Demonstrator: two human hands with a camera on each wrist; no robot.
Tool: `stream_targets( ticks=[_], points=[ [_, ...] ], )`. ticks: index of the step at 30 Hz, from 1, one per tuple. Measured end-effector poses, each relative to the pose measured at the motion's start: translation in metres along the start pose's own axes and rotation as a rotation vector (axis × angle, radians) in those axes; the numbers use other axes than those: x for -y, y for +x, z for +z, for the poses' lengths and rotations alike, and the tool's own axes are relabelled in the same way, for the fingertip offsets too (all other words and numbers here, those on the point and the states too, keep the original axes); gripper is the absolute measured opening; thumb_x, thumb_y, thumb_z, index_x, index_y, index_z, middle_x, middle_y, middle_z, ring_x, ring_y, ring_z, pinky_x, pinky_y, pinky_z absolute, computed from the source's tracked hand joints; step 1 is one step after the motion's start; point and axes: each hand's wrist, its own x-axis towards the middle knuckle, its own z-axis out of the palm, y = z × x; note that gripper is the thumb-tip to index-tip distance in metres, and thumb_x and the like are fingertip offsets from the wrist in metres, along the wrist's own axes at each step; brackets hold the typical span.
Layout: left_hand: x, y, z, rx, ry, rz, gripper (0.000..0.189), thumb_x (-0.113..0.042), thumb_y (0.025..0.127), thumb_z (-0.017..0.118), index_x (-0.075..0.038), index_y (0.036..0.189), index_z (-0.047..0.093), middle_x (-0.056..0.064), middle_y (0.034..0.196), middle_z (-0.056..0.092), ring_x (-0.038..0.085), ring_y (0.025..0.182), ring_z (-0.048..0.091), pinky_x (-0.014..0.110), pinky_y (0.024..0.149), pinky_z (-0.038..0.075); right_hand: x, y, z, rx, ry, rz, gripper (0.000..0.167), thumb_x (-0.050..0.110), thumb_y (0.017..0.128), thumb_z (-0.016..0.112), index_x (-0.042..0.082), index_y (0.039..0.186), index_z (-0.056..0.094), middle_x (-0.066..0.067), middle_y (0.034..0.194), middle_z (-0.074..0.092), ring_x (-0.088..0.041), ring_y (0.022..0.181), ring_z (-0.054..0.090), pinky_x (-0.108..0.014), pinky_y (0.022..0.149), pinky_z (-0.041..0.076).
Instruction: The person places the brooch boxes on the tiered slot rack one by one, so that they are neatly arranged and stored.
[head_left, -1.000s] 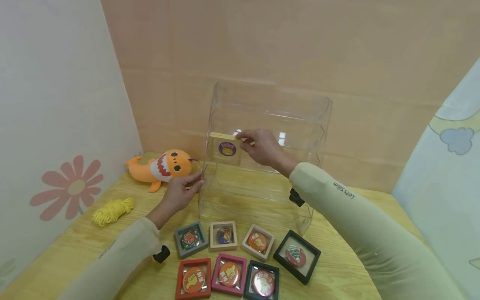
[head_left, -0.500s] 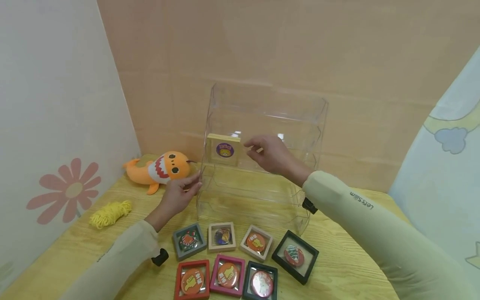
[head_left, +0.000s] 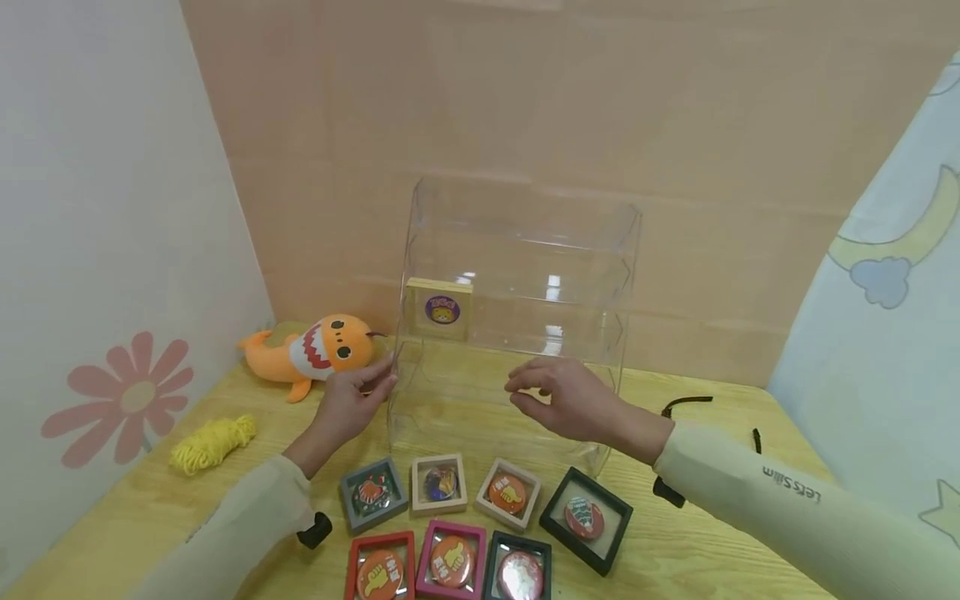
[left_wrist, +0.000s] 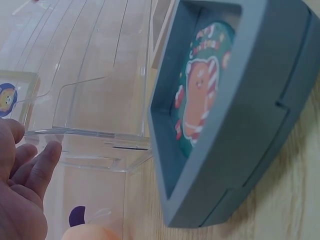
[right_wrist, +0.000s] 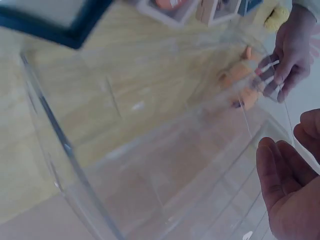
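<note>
A clear tiered display rack (head_left: 517,333) stands on the wooden table. My left hand (head_left: 347,412) pinches its left side edge between thumb and fingers; the left wrist view shows those fingers (left_wrist: 42,167) at the clear panel. On a middle tier, at the left end, a yellow-edged square frame (head_left: 439,310) with a purple bear badge stands upright. My right hand (head_left: 566,400) hovers in front of the rack, holding nothing, with its fingers loosely bent and thumb apart. Closest to the left wrist camera is a grey frame (head_left: 373,495) with a green bear badge.
Several framed badges lie before the rack, including a red frame (head_left: 381,568), a magenta frame (head_left: 452,560) and a black frame (head_left: 587,520). An orange shark plush (head_left: 315,350) and a bundle of yellow cord (head_left: 213,443) are at the left. Walls rise behind and beside the table.
My right hand has let go of the yellow-edged frame and moved down and right, away from it. The frame stays on the tier. My left hand keeps its hold on the rack's edge.
</note>
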Motion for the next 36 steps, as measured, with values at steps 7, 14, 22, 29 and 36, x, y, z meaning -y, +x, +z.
stream_targets(
  ticks=[7,14,22,29,36],
  points=[
    [0.001,-0.002,0.002,-0.021,0.014,0.055,0.03,0.002,0.088,0.065,0.009,0.117,0.061,0.022,0.104,0.065,0.03,0.084,0.068,0.019,0.061,0.056,0.018,-0.044,0.007,0.041,0.055,-0.021,0.011,0.009,0.086,0.068,0.012,0.096,0.073,0.002,0.097,0.068,-0.009,0.084,0.064,-0.026,0.067,0.056],
    [0.004,-0.003,0.003,-0.034,0.041,0.07,0.03,0.003,0.086,0.067,0.009,0.116,0.063,0.021,0.099,0.067,0.028,0.081,0.068,0.019,0.061,0.056,0.022,-0.083,0.004,-0.024,0.097,-0.028,0.019,0.002,0.083,0.068,0.014,0.098,0.071,0.003,0.096,0.067,-0.01,0.082,0.064,-0.021,0.063,0.054],
    [0.001,-0.003,0.001,-0.02,0.029,0.066,0.032,-0.003,0.088,0.067,0.005,0.118,0.062,0.018,0.101,0.067,0.025,0.084,0.068,0.02,0.063,0.056,0.015,-0.119,0.001,-0.072,0.016,0.133,0.021,0.004,0.079,0.073,0.018,0.094,0.068,0.012,0.091,0.062,-0.006,0.078,0.06,-0.025,0.057,0.053],
    [0.001,-0.004,0.001,-0.021,0.057,0.072,0.033,-0.001,0.087,0.068,0.006,0.118,0.062,0.018,0.101,0.067,0.025,0.084,0.068,0.018,0.063,0.055,0.006,-0.151,0.009,-0.115,-0.117,0.329,0.028,0.006,0.074,0.076,0.025,0.081,0.057,0.02,0.079,0.048,-0.001,0.066,0.047,-0.019,0.049,0.041],
    [0.002,-0.004,0.001,-0.027,0.023,0.067,0.032,-0.002,0.087,0.068,0.006,0.117,0.063,0.018,0.101,0.067,0.026,0.084,0.068,0.017,0.063,0.055,0.005,-0.173,0.016,0.087,-0.055,0.616,0.02,0.027,0.083,0.073,0.014,0.094,0.064,0.009,0.091,0.059,-0.006,0.073,0.055,-0.023,0.055,0.048]
  ],
)
